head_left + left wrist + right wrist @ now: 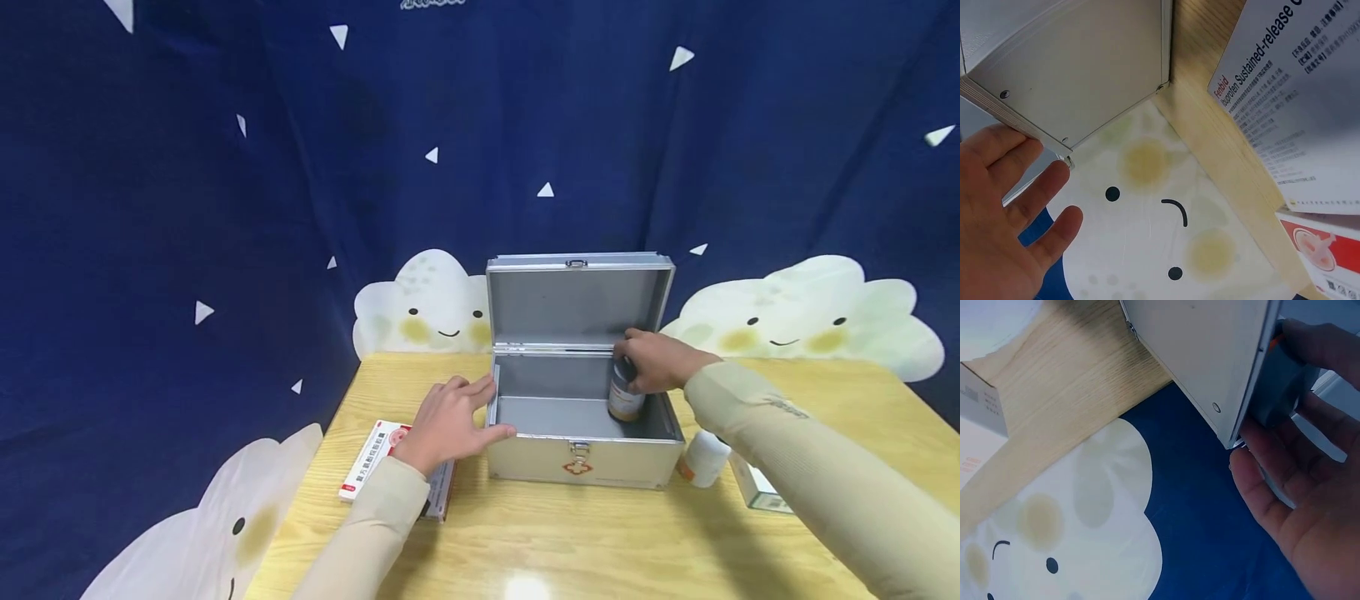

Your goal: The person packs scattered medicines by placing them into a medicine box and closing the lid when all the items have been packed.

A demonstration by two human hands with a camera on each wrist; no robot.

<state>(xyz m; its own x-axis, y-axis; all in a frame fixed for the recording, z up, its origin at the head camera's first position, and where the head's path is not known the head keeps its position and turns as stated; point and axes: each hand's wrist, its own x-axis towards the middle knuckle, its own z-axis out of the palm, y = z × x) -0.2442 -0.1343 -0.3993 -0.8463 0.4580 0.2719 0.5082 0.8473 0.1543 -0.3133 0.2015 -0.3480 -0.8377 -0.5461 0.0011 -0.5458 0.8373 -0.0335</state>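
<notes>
A silver metal first-aid case (540,462) stands on the table with its lid (573,308) raised. Inside it, at the right end, is a dark-capped medicine bottle (624,402) with a pale label. My right hand (660,360) grips this bottle around its cap from above. In the right wrist view the thumb and fingers wrap the dark cap (1275,384) just inside the case's side wall. At the case's left side is my left hand (450,421), holding nothing, with fingers extended and fingertips at the rim; the left wrist view shows them spread there.
Right of the case stands a white bottle (707,458), and beyond it a small white-and-green box (757,487), partly behind my right forearm. Flat medicine boxes (369,458) lie left, partly under my left arm. A blue curtain (420,167) hangs behind the table.
</notes>
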